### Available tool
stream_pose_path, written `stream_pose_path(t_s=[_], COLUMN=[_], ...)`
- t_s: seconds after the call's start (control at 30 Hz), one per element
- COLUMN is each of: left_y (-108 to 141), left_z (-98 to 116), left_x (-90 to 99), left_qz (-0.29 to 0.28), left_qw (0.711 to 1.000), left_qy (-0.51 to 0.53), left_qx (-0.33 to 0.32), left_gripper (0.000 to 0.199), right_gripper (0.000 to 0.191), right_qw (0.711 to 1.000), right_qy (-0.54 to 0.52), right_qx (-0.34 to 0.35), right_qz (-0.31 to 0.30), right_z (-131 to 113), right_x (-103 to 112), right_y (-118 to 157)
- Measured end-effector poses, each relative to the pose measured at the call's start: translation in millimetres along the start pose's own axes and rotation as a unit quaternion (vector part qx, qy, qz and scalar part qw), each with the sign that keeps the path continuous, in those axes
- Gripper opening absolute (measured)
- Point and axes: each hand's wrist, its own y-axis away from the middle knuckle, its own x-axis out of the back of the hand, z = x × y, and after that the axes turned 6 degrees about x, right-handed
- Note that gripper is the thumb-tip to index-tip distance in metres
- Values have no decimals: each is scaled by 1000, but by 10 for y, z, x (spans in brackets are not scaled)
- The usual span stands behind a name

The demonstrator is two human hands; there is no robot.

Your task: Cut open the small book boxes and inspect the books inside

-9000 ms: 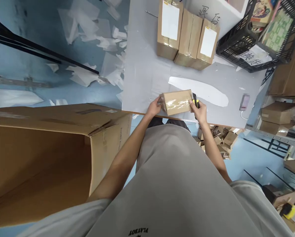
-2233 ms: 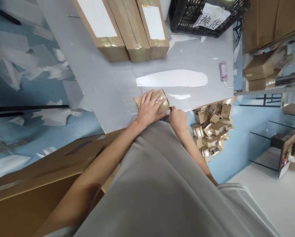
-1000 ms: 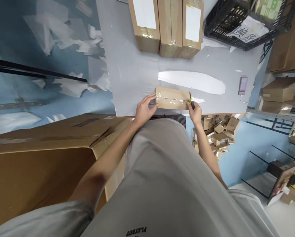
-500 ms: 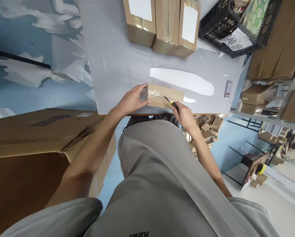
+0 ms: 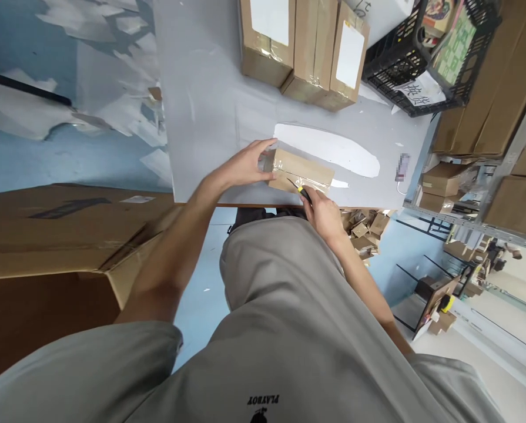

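Observation:
A small taped cardboard box (image 5: 307, 167) lies near the front edge of the table. My left hand (image 5: 246, 164) grips its left end, thumb on the near side and fingers on the far side. In my right hand (image 5: 325, 215) is a yellow and black utility knife (image 5: 304, 190), its handle wrapped by my fingers. The blade points up and left over the near part of the box top; whether it touches the cardboard I cannot tell. Just beyond the box, a long white strip (image 5: 328, 148) lies on the grey tabletop (image 5: 205, 117).
Three taller cartons (image 5: 313, 53) stand at the back of the table. To their right is a black plastic crate (image 5: 395, 64) with items inside. A large open carton (image 5: 73, 229) is at my left. Shelves with boxes (image 5: 443, 179) stand at right.
The box has turned slightly, its right end nearer me. The knife tip has moved left along the box and to its near side. My head view has shifted a little.

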Motion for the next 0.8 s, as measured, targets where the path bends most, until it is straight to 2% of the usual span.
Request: stream_pose_path(t_s=[0.17, 0.37, 0.8], left_y=[193, 276, 276], left_z=[50, -27, -73], left_x=[-115, -184, -175], left_qz=[30, 35, 14], left_qw=[999, 999, 999], left_qy=[10, -8, 46], left_qx=[-21, -5, 5], left_gripper=[95, 83, 84], right_gripper=[53, 50, 48], right_qw=[998, 994, 986], right_qy=[35, 75, 97], right_qx=[50, 80, 133], right_qz=[-8, -14, -36], right_z=[35, 102, 191], right_x=[66, 123, 176], right_y=[-336, -607, -831])
